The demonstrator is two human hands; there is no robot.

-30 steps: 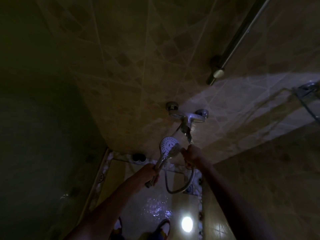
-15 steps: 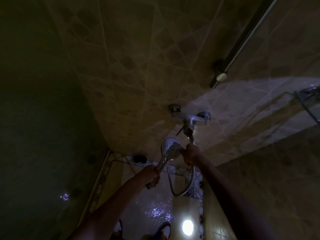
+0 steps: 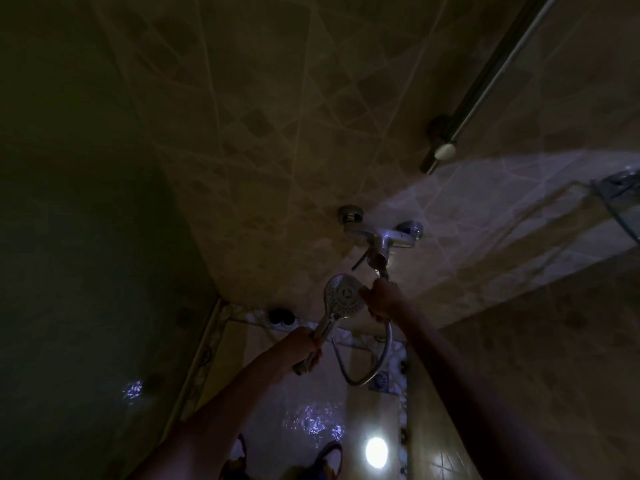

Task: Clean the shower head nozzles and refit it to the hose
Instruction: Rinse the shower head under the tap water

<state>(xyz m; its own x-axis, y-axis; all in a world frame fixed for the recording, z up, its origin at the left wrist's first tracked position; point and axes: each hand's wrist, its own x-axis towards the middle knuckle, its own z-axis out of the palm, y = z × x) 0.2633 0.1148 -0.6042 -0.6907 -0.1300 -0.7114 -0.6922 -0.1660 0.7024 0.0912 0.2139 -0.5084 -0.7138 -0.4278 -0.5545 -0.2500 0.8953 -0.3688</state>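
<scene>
The chrome shower head (image 3: 343, 294) shows its round nozzle face towards me, tilted up. My left hand (image 3: 302, 348) is closed around its handle low down. My right hand (image 3: 381, 299) is at the right edge of the nozzle face, fingers curled, touching the rim and lying over the top of the hose. The metal hose (image 3: 374, 366) hangs in a loop below both hands and runs up to the wall mixer tap (image 3: 381, 237). The room is dark, so finger detail is hard to make out.
A tiled wall is straight ahead with a vertical rail (image 3: 485, 77) at upper right and a wire shelf (image 3: 620, 195) at the right edge. The wet floor below shows a bright light reflection (image 3: 376, 451), a drain (image 3: 380, 380) and my slippers (image 3: 329, 459).
The shower head has turned so its nozzle face points more squarely at me. My right hand stays at the face's right edge, and both hands sit slightly higher in view.
</scene>
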